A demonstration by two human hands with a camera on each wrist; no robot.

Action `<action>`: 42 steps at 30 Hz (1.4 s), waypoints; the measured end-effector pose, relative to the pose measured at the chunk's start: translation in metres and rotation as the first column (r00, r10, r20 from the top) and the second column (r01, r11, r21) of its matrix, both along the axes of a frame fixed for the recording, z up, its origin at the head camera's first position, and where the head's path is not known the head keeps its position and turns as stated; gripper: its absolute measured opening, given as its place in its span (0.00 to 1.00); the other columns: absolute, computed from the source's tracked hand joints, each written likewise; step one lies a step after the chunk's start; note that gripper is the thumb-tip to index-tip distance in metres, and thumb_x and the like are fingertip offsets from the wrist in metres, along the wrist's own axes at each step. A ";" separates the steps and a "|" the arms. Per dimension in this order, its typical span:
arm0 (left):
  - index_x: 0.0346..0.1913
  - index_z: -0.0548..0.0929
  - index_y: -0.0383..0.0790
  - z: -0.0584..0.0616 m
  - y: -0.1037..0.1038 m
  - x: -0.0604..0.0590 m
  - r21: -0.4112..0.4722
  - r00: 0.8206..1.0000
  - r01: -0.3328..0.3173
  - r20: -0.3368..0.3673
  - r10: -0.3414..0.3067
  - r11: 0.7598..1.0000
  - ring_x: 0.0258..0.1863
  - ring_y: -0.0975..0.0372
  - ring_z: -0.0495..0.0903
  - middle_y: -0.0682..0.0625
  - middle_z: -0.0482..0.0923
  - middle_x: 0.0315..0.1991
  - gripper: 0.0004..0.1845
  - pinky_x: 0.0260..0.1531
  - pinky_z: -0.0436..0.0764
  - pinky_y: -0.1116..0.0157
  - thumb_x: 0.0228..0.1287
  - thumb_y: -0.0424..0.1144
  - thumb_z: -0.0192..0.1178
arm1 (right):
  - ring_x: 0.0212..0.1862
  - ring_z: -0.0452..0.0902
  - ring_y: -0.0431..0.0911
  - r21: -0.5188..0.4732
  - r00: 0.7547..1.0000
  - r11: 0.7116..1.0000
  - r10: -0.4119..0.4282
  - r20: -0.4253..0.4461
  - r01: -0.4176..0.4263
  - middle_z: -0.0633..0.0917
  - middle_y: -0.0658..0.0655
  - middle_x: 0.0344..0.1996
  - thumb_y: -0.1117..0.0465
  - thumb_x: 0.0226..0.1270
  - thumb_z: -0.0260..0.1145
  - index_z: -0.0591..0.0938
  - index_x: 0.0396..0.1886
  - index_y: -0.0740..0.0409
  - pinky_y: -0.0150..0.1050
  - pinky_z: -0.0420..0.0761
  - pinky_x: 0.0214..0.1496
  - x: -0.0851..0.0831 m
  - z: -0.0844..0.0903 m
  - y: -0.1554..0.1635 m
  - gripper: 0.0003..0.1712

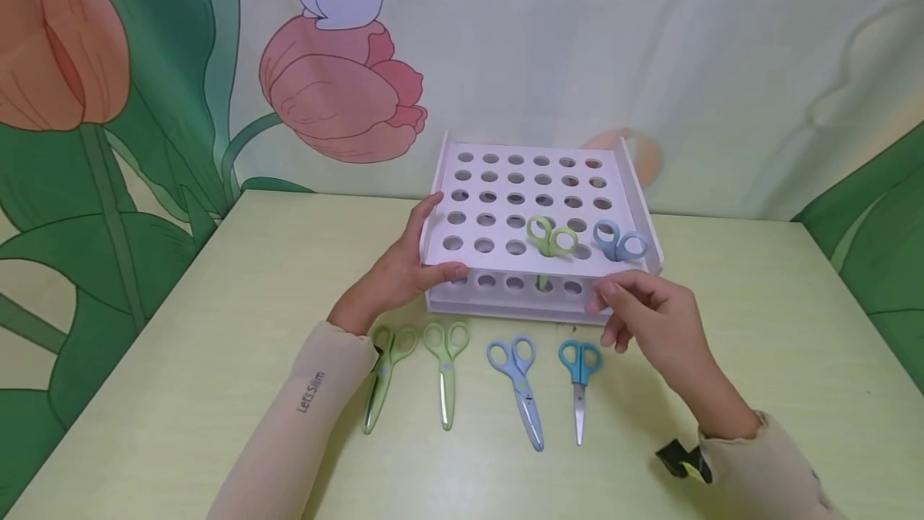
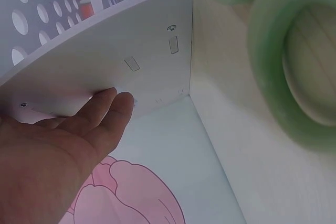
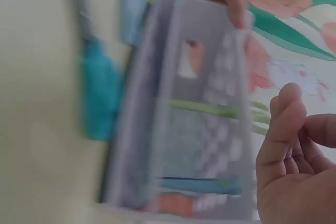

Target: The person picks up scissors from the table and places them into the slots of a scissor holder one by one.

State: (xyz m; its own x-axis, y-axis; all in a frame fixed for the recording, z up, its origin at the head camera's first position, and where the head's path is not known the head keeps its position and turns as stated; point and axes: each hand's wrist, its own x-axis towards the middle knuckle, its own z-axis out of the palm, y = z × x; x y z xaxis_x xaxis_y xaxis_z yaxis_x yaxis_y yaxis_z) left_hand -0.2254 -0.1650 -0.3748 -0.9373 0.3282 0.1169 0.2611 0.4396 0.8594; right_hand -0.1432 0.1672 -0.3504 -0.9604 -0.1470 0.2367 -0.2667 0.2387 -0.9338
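Observation:
A white rack (image 1: 534, 262) with rows of round holes stands before me. My left hand (image 1: 393, 263) holds its left side, thumb over the front edge and fingers along the side panel (image 2: 152, 51). Green-handled scissors (image 1: 550, 237) and blue-handled scissors (image 1: 619, 242) stand in the front row of holes, handles up. By the front right corner is my right hand (image 1: 653, 323), fingers loosely bent and holding nothing. In front of the rack lie two green scissors (image 1: 447, 375), (image 1: 386, 375), light blue scissors (image 1: 518, 387) and teal-handled scissors (image 1: 579, 383).
The light table (image 1: 794, 343) meets a printed curtain (image 1: 534, 38) behind the rack. A small black piece (image 1: 678, 460) shows by the right sleeve cuff. Raised side panels (image 1: 642, 203) flank the rack's top shelf, with a lower holed shelf beneath.

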 end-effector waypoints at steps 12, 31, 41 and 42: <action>0.79 0.40 0.68 0.001 0.000 0.001 -0.003 1.000 -0.019 0.021 0.019 1.000 0.53 0.53 0.76 0.45 0.67 0.66 0.59 0.60 0.69 0.51 0.59 0.48 0.76 | 0.23 0.77 0.46 0.265 0.978 0.964 -0.035 0.204 -0.021 0.84 0.58 0.28 0.66 0.74 0.62 0.82 0.53 0.70 0.38 0.78 0.23 0.000 -0.053 0.028 0.14; 0.79 0.40 0.70 0.000 0.000 0.000 -0.008 1.000 -0.023 0.021 0.023 1.000 0.53 0.54 0.76 0.46 0.67 0.66 0.59 0.60 0.70 0.50 0.59 0.48 0.75 | 0.36 0.68 0.45 0.544 0.945 0.772 0.271 0.185 -0.328 0.75 0.51 0.34 0.65 0.61 0.76 0.77 0.66 0.62 0.36 0.71 0.36 -0.009 -0.066 0.042 0.33; 0.79 0.40 0.68 0.000 0.001 -0.001 0.004 1.000 -0.020 0.024 0.020 1.000 0.52 0.53 0.76 0.45 0.68 0.65 0.59 0.59 0.69 0.51 0.60 0.46 0.75 | 0.35 0.68 0.46 0.593 0.963 0.760 0.237 0.131 -0.267 0.73 0.49 0.31 0.63 0.59 0.77 0.80 0.65 0.57 0.38 0.71 0.36 -0.009 -0.070 0.039 0.32; 0.79 0.40 0.68 0.000 0.001 0.000 0.003 1.000 -0.019 0.025 0.019 1.000 0.53 0.53 0.76 0.45 0.68 0.65 0.59 0.59 0.69 0.51 0.59 0.47 0.75 | 0.35 0.68 0.45 0.596 0.963 0.758 0.234 0.132 -0.265 0.73 0.49 0.31 0.63 0.60 0.77 0.80 0.65 0.56 0.38 0.70 0.36 -0.009 -0.070 0.038 0.32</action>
